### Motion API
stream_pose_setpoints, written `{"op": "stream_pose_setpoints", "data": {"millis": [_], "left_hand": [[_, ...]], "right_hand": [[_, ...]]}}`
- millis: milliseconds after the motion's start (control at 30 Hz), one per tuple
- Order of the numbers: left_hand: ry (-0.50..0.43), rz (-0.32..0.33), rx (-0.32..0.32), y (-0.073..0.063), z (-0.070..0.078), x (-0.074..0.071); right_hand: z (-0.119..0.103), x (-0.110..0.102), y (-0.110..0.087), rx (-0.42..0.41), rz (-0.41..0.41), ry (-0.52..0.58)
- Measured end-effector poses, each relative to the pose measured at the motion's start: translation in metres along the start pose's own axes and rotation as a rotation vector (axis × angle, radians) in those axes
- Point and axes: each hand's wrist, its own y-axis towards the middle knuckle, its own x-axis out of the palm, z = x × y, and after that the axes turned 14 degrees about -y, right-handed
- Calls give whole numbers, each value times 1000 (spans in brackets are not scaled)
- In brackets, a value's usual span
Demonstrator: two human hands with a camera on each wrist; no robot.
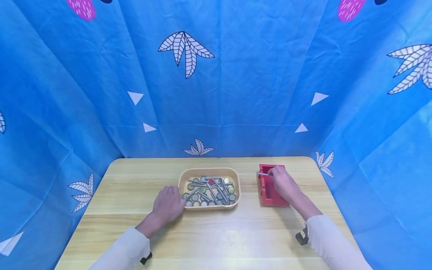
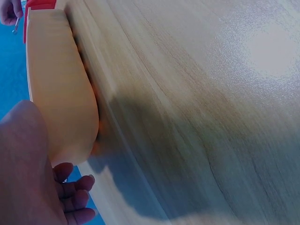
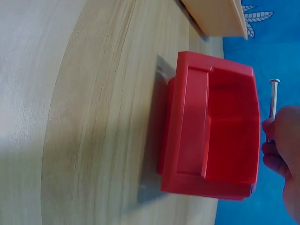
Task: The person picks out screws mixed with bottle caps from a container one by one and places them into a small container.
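Note:
My right hand (image 1: 282,182) pinches a long silver bolt (image 3: 273,99) between thumb and fingers. It is over the red plastic bin (image 1: 275,203), and the bolt's flat head sticks out past the bin's left side in the head view. No contents show in the visible part of the bin's inside. At the left end of the beige tray (image 1: 209,208), my left hand (image 1: 169,203) holds the near corner, with the thumb at the rim and the fingers curled at the end. Inside the tray lie several silver bolts (image 1: 212,193) and several round caps (image 1: 195,197).
Both containers stand on a light wooden table (image 1: 216,240), the red bin to the right of the tray. A small red piece (image 1: 211,182) lies among the bolts. Blue patterned cloth (image 1: 256,75) hangs behind the table and along both sides.

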Motion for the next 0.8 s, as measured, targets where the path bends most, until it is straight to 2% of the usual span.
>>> {"op": "stream_pose_setpoints", "data": {"millis": [267, 567, 800], "left_hand": [[8, 13, 8, 0, 0, -3], [-25, -18, -31, 1, 0, 0], [-23, -17, -29, 1, 1, 1]], "right_hand": [[10, 2, -2, 33, 8, -3], [20, 2, -1, 48, 21, -17], [22, 4, 0, 19, 51, -68]]}}
